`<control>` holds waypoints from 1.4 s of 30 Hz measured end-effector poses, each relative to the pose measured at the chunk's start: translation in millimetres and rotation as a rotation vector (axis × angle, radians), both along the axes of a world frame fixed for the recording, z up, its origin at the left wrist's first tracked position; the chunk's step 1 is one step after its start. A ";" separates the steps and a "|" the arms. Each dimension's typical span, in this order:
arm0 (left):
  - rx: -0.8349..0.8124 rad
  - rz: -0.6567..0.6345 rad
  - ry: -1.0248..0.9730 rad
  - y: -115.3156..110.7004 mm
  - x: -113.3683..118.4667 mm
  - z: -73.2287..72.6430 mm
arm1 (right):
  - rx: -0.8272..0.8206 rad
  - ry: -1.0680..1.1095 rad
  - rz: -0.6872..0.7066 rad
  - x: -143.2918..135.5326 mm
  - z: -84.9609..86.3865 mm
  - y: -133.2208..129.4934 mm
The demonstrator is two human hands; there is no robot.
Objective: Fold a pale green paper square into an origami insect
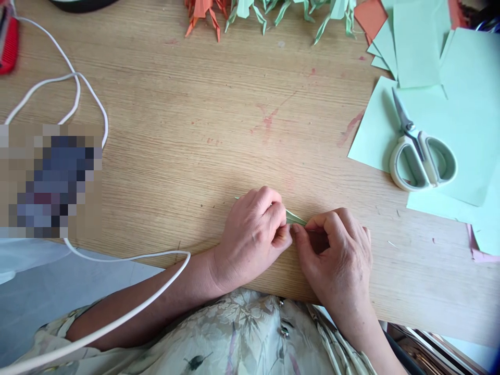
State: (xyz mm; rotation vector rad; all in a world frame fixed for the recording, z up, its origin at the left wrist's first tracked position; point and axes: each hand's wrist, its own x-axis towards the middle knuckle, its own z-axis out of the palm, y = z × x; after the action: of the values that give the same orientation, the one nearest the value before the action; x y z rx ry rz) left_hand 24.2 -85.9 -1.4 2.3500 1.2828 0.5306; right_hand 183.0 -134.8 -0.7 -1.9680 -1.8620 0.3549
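A narrow folded piece of green paper (296, 217) shows between my two hands, near the table's front edge. My left hand (255, 234) is closed on its left part, fingers curled over it, and a thin tip pokes out beyond the knuckles. On the paper's right end, my right hand (338, 247) pinches with thumb and forefinger. Most of the paper is hidden under my fingers. The two hands nearly touch.
Scissors (420, 151) lie on green paper sheets (469, 114) at the right. Folded green (338, 13) and orange (203, 13) paper figures stand at the back. A white cable (105, 120) runs down the left, beside a blurred-out object (58, 179).
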 end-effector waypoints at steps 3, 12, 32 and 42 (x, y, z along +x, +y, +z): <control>-0.003 0.009 0.041 -0.7 1.6 0.7 | -0.003 -0.006 -0.004 -0.5 0.1 0.3; -0.035 -0.008 0.003 -2.5 -0.6 3.1 | -0.023 -0.030 -0.011 -1.9 0.1 -0.5; 0.129 -0.175 -0.012 -1.8 -16.7 0.6 | 0.015 -0.026 -0.021 -1.9 -4.8 -1.4; 0.338 -0.389 0.155 1.3 -21.5 3.0 | -0.021 0.019 -0.020 -0.8 -1.4 -0.7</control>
State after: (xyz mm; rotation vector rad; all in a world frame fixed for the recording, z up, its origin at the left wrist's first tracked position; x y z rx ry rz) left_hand 2.7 -84.6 1.6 2.8781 0.8042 0.4744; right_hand 182.2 -135.5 -2.1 -1.9880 -1.8329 0.3876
